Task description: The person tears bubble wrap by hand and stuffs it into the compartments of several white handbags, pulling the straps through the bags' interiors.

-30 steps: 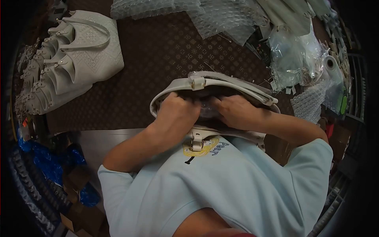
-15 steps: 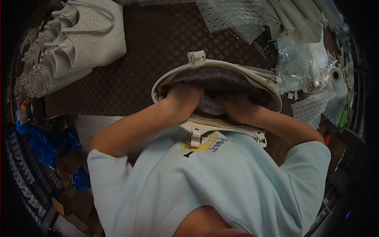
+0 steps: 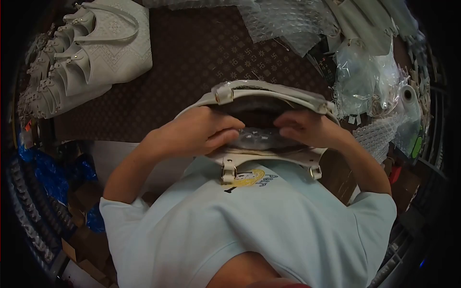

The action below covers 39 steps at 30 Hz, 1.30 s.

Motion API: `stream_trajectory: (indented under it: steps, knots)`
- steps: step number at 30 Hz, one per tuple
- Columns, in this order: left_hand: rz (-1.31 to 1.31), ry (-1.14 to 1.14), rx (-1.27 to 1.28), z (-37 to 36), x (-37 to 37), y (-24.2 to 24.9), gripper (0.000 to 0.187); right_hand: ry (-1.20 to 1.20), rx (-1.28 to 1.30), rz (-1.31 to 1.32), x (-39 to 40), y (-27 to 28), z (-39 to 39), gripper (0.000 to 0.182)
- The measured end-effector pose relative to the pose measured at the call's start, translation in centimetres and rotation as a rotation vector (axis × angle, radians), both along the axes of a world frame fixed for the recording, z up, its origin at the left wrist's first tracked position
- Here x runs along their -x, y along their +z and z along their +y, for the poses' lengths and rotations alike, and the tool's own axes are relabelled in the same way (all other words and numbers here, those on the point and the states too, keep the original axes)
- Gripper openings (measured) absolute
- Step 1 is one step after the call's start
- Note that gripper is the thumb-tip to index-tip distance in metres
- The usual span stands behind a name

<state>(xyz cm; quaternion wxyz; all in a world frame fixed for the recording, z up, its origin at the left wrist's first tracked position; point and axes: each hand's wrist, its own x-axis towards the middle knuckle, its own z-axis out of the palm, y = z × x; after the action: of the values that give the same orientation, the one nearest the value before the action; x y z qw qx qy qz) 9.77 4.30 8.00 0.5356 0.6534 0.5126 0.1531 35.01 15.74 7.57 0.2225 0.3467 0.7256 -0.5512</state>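
A cream handbag (image 3: pixel 273 156) with a gold zip and buckled strap tabs lies open against my shirt. Clear bubble wrap (image 3: pixel 259 138) shows inside its mouth. My left hand (image 3: pixel 206 130) reaches in over the left side of the opening, thumb and fingers closed on the left end of the wrap. From the right comes my right hand (image 3: pixel 307 127), its fingers curled on the wrap's other end. Part of the wrap lies hidden down in the bag.
Several cream handbags (image 3: pixel 117 48) stand in a row at the upper left on the brown patterned table (image 3: pixel 177 57). Bubble wrap sheets (image 3: pixel 288 21) lie at the back. Clear plastic bags (image 3: pixel 360 72) and a plastic roll (image 3: pixel 408 94) are at the right. Blue plastic (image 3: pixel 50 175) is at lower left.
Both hands have come up from deep inside the bag to its opening and moved apart. The bag's mouth has narrowed, its far rim is lower, and the bubble wrap shows more clearly.
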Motion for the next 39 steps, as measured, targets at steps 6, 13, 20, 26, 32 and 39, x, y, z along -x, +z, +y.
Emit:
stream_trajectory:
  steps: [6, 13, 20, 26, 32, 39]
  knots:
    - [0.261, -0.080, -0.344, -1.0, -1.1, -2.6, 0.024, 0.361, -0.546, 0.192, 5.2, -6.3, -2.0, 0.014]
    - [0.452, -0.020, -0.402, -1.0, -1.3, -2.6, 0.044, 0.612, -0.409, 0.185, 6.3, -4.5, -1.3, 0.018]
    - [0.343, -0.068, -0.138, -0.4, -0.5, -2.8, 0.048, 0.231, -0.195, 0.136, 1.3, 2.1, -1.3, 0.023]
    - [0.424, -0.110, -0.338, 3.8, 0.3, -3.5, 0.051, 0.331, -0.131, 0.464, 0.5, 4.6, -5.8, 0.029]
    - [0.517, -0.111, -0.305, 6.8, -0.8, -3.2, 0.057, 0.765, -0.736, -0.184, 3.1, 1.4, -10.6, 0.048]
    - [0.535, -0.029, -0.046, 9.9, -0.5, -1.8, 0.058, 0.698, -1.321, 0.069, 1.8, -8.4, -8.8, 0.049]
